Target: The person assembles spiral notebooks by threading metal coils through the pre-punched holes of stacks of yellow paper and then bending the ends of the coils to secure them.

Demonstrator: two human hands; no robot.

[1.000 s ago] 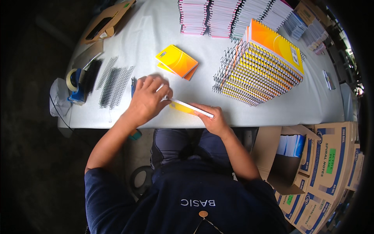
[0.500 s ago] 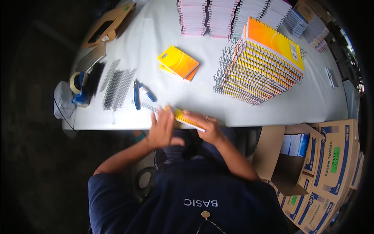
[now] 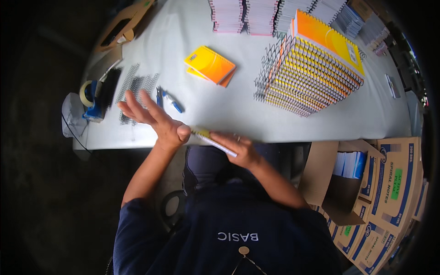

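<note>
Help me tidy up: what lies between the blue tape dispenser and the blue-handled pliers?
In the head view, black spiral coils, then grey spiral coils, the latter partly covered by the left hand.

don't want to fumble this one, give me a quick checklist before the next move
1. Notebook held in right hand: ok
2. Left hand free of tools: ok, fingers spread, none visible
3. Left hand clear of the notebook: cannot tell, they overlap in view
4. Coil along the notebook's whole edge: cannot tell, blurred
5. Blue-handled pliers on the table: ok
6. Tall notebook stack apart from both hands: ok
</note>
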